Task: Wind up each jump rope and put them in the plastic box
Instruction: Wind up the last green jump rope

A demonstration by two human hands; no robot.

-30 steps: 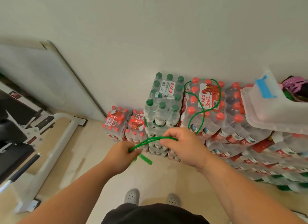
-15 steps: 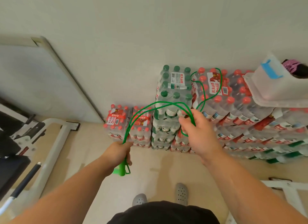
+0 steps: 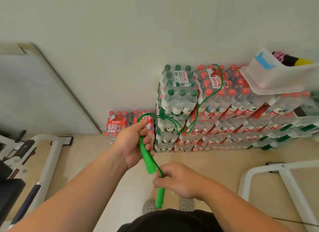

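While the left hand (image 3: pixel 134 145) wraps all its fingers (image 3: pixel 148 141) tightly round one handle of the green jump rope (image 3: pixel 149 162) at the centre of the frame, the right hand (image 3: pixel 179 180) just below it has its fingers curled together, pinching the rope where it meets the second handle (image 3: pixel 160 195), which hangs down from the fist. From the left fist the cord (image 3: pixel 222 79) loops up and right over the stacked bottled-water packs (image 3: pixel 177 93). At the upper right, the plastic box (image 3: pixel 276 79) sits on top of those packs, well apart from both hands.
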